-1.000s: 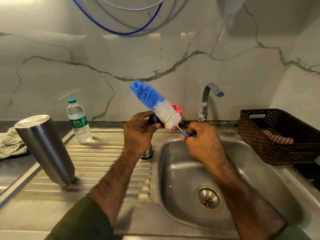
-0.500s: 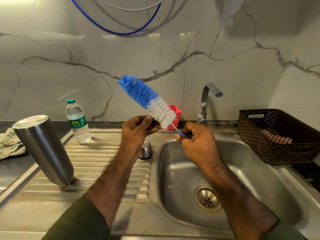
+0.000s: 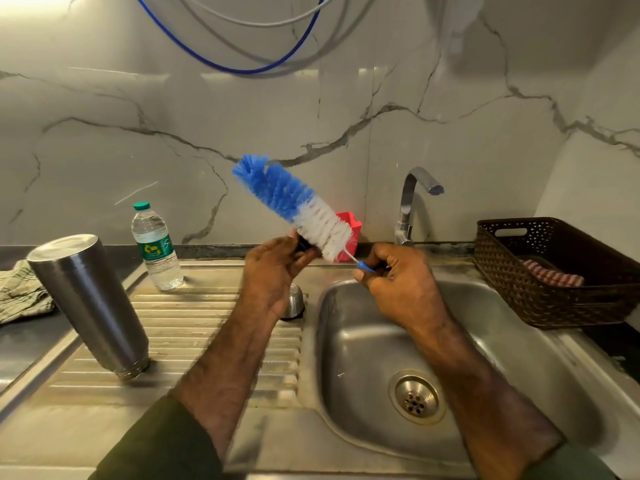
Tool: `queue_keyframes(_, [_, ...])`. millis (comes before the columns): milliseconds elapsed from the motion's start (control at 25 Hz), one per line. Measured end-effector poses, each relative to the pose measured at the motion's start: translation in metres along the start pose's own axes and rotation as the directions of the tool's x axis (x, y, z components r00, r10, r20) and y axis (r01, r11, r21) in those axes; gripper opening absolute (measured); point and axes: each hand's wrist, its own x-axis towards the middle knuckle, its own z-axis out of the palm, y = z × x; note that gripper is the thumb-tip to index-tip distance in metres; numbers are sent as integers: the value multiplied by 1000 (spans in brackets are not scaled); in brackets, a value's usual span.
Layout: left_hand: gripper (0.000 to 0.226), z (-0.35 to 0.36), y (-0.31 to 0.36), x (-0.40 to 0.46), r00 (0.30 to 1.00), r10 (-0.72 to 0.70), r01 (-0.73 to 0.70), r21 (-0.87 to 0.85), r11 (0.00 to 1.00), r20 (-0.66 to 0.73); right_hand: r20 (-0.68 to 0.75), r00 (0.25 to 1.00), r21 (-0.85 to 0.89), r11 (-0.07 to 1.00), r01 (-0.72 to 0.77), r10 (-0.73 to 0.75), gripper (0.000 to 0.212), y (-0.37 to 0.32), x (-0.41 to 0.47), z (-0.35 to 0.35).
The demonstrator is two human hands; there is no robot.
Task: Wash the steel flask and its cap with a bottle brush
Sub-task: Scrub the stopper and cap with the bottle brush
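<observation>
Standing upside down on the ribbed draining board (image 3: 194, 327), at its left part, one steel flask (image 3: 88, 303) is seen, with its flat base up and its mouth on the metal. The body is a smooth, brushed cylinder, slightly leaning in this wide view. One bottle brush (image 3: 294, 206) is held in the air above the edge between the board and the sink basin (image 3: 363, 358), well apart from the flask. Its bristles are blue at the tip and white near the wire; they look dense and stiff. The thin blue handle end is pinched by the curled fingers of the right hand (image 3: 401, 289). A small dark object, probably the cap (image 3: 304, 244), is gripped by the left hand (image 3: 273, 275) against the white bristles, but most of it is hidden by the fingers. Behind the left wrist a small rounded steel piece (image 3: 294, 301) is partly covered; what it is cannot be told.

One plastic water bottle (image 3: 154, 245) with a green lid is placed behind the flask, near the marble wall. One red container (image 3: 349, 233) is half hidden by the brush. One chrome tap (image 3: 412, 202) is fixed behind the basin. At the right, one brown woven basket (image 3: 554, 271) holds a striped cloth (image 3: 550, 277). One crumpled cloth (image 3: 19, 292) lies at the far left.
</observation>
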Motion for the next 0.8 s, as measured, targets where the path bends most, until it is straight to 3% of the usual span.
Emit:
queue_keyframes(120, [17,-15,18,12,996,-42,24,-213,977,-82,68,997,-27,999,-35,37,21,17,2,-13])
queue_keyframes(280, [29,-4,1,-3,989,-145,145,-79,986,9,12,997,21,997,79,-79,30,11,-1,3])
queue_keyframes(360, [22,-2,2,-4,988,-153,154,-85,984,23,-27,992,26,992,121,-120,25,10,0,9])
queue_keyframes(520, [22,-21,22,8,990,-129,141,-275,951,60,-73,996,193,979,63,-49,19,30,5,-7])
queue_keyframes(720, [40,-6,0,-3,980,-145,165,-156,974,134,4,999,489,871,-40,43,24,11,5,16])
queue_keyframes(800, [20,-8,0,-4,977,-130,151,-115,982,170,72,987,607,779,-157,142,24,7,5,20])
